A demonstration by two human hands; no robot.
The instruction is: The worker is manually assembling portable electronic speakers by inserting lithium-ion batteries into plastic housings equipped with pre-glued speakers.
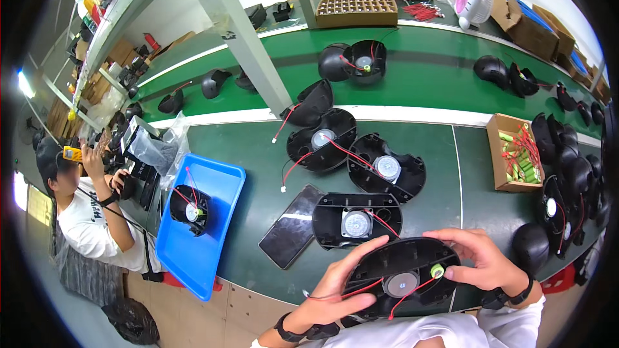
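Between both hands, just above the near table edge, is a black plastic speaker housing half [387, 261] with its inside facing up. My left hand [338, 283] grips its left end. My right hand [480, 263] is wrapped round the right end, the thumb against a green battery cell [437, 271] inside. A round grey speaker magnet [401, 284] sits in the middle, and red wires run beside it. Just beyond lies another speaker housing half [329, 222] with a silver magnet. A dark smartphone [290, 227] lies to its left.
More housings [322, 138] lie farther up the table. A blue tray [230, 196] with one housing stands left. A cardboard box [516, 183] of wired green cells and piled black shells [574, 174] are at right. Beyond runs a green conveyor [425, 64]. Two people work nearby, left and far.
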